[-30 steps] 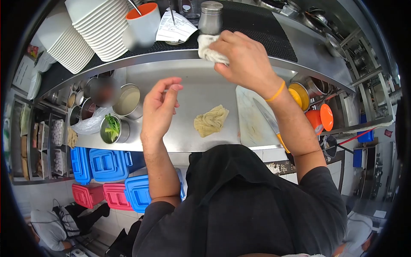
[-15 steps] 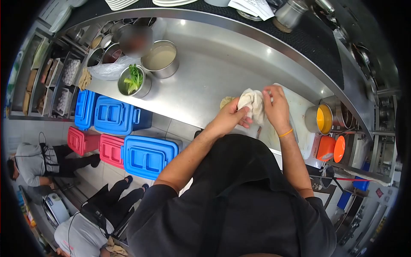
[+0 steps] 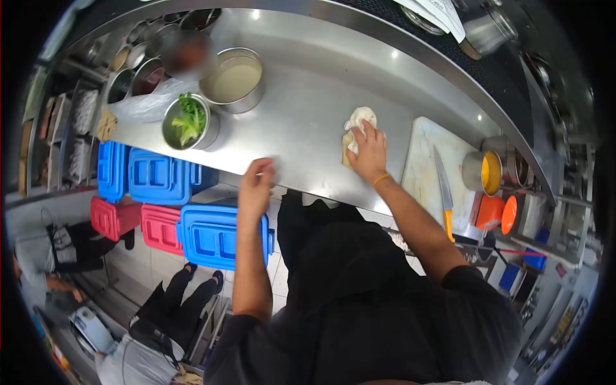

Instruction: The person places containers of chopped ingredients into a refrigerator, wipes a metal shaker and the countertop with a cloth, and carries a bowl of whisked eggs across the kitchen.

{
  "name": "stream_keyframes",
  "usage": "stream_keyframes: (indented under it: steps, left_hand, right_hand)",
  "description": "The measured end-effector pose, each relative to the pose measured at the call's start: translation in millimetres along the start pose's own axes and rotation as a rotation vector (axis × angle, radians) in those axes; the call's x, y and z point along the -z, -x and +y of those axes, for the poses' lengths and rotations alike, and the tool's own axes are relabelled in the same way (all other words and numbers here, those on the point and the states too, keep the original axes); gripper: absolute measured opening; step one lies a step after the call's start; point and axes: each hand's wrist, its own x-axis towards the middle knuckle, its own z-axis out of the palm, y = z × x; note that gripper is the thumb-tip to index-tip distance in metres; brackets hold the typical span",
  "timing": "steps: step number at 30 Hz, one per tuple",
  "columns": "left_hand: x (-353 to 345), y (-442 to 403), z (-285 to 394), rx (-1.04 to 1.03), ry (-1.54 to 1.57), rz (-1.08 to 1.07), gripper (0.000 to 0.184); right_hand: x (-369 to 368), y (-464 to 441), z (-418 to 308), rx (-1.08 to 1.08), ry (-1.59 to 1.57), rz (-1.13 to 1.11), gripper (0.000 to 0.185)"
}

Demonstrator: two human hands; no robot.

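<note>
My right hand (image 3: pixel 368 153) presses a crumpled white cloth (image 3: pixel 361 117) onto the steel counter (image 3: pixel 301 128). A yellowish cloth or sponge (image 3: pixel 347 151) lies beside and partly under that hand. My left hand (image 3: pixel 256 183) hovers near the counter's front edge, its fingers loosely bent and slightly blurred, with nothing visible in them. To the right of the cloth, a knife with a yellow handle (image 3: pixel 448 224) rests on a white cutting board (image 3: pixel 423 151), its handle reaching past the near edge.
At the left stand a steel pot of leafy greens (image 3: pixel 190 122) and a bigger pot of cloudy liquid (image 3: pixel 236 82). A container of yellow liquid (image 3: pixel 491 173) sits beyond the board. Lidded blue bins (image 3: pixel 224 236) fill the floor below. Two people work behind at lower left.
The white cloth was held up between both hands; now it is down on the counter under my right hand. My left hand has let go and moved left. The knife is now in full view.
</note>
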Motion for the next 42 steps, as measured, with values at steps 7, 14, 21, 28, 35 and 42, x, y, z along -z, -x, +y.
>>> stream_keyframes:
  steps: [7, 14, 21, 28, 35, 42]
  left_hand:
    - [102, 20, -27, 0.042, 0.084, 0.354, 0.021]
    - [99, 64, -88, 0.236, 0.293, 0.494, 0.021]
    - [81, 30, -54, 0.158, 0.374, 0.478, 0.023]
    - [88, -9, -28, 0.050, 0.355, 0.337, 0.024]
    - [37, -32, 21, 0.067, 0.171, 0.039, 0.021]
    - [-35, -19, 48, -0.010, 0.054, -0.206, 0.020]
  right_hand:
    - [12, -152, 140, -0.144, -0.175, 0.421, 0.059]
    - [-69, -294, 74, -0.115, -0.092, 0.376, 0.058]
    - [-82, -73, -90, 0.643, -0.506, -0.019, 0.047]
    - [8, 39, -34, 0.569, -0.446, -0.346, 0.034]
    - [2, -32, 37, -0.137, -0.287, 0.336, 0.048]
    - [2, 145, -23, 0.224, -0.487, -0.052, 0.037]
